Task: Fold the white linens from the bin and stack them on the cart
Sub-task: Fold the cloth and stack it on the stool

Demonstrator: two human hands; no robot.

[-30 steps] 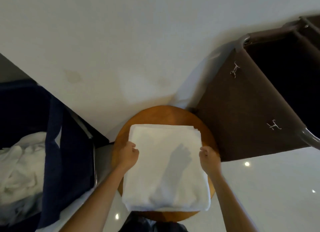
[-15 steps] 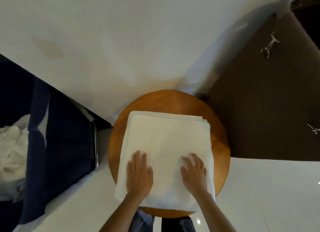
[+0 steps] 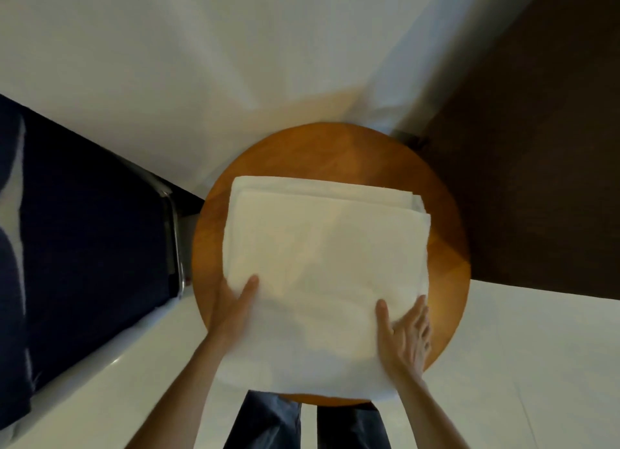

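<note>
**Two hands grip the near corners of a folded white linen on a round table**

Seen from above, a folded white linen [image 3: 322, 267] lies on a round wooden table [image 3: 335, 150]. It is a thick, squarish bundle of several layers, with the layer edges showing stepped along its far side and far right corner. The near edge hangs just past the table's rim, toward the person.

The left hand [image 3: 235, 304] grasps the linen's near left corner: the thumb lies on top of the cloth and the fingers are tucked under it, out of sight. The right hand [image 3: 406, 334] holds the near right corner, thumb pressed on top, fingers spread along the side edge and partly curled beneath. This hand is slightly blurred.

Both bare forearms reach in from the bottom of the view. Below the table, the person's legs in dark trousers [image 3: 268, 421] show.

To the left stands a dark navy bin [image 3: 94, 234] with a metal frame. To the right is a dark brown cart [image 3: 536, 146]. The floor is pale and glossy.
</note>
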